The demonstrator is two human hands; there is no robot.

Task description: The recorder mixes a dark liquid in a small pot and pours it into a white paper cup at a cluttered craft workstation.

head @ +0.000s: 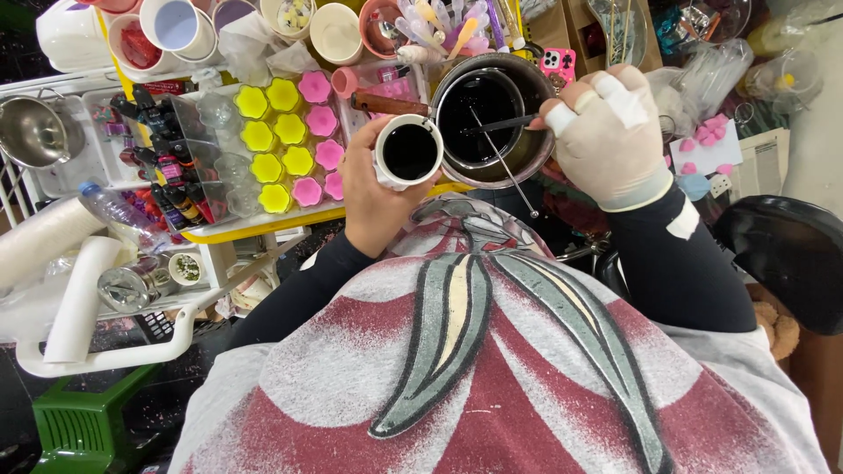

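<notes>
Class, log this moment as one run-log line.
left hand: holds white cup | right hand: stirs dark pot with stick

A crowded yellow-edged worktable (263,226) fills the far middle of the scene, lit evenly and brightly from above. To the left stands a white tubular metal cart (105,355) with a shelf rail near the bottom left, and below it a green plastic stool (83,426) sits on a dark floor (18,412). On the right, near the edge, the rounded black padded back of a chair (786,259) shows against a pale wall (817,132).
</notes>
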